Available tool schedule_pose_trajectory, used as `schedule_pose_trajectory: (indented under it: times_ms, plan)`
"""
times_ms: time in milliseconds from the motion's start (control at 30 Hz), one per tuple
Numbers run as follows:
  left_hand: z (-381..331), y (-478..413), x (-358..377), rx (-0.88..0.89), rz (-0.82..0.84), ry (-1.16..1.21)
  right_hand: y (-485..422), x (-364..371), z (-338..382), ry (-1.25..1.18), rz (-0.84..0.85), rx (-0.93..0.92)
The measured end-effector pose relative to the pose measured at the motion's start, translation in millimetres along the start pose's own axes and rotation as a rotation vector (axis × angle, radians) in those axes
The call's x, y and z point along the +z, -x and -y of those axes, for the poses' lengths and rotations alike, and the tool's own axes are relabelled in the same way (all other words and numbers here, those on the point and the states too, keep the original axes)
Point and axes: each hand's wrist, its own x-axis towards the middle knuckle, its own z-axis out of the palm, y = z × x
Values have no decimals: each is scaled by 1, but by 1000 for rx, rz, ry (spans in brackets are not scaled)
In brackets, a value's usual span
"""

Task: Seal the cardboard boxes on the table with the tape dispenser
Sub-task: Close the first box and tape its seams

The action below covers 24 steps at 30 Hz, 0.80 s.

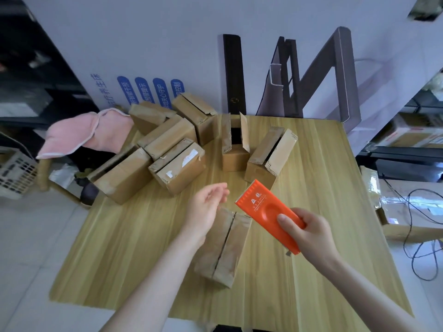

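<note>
Landmark: the box (237, 245) closest to you on the table (323, 212); every place below is being told from this box.
Box: it is lying with its long side running away from you, its far end leaning a little to the right.
Slit: the gap (224, 243) between the two top flaps is running the same long way.
Right hand: your right hand (309, 233) is gripping the orange tape dispenser (261, 207), thumb on top, just right of the box and up off the table.
Dispenser: its toothed end is pointing away from you, past the box's far right corner.
Left hand: your left hand (206, 207) is hanging over the box's far left corner, fingers loose, holding nothing; I cannot tell if it is touching.
Next move, I am guessing: the slit is lying left of the dispenser, so you are needing to bring the dispenser left and line it up with the slit.
Helper: your left hand is sitting nearer the box, so it is looking best for holding it steady.
Other boxes: a heap (167, 149) is lying beyond the box to the left; two open ones (271, 154) are standing beyond it.
</note>
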Motion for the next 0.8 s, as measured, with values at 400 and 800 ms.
schedule_pose_trajectory:
  times_ms: [400, 800]
  plan:
    - [-34, 16, -5, 21, 130, -106, 5, 3, 17, 144, 33, -78]
    - [-52, -21, -5, -200, 159, 16, -5, 2, 48, 139, 81, -132]
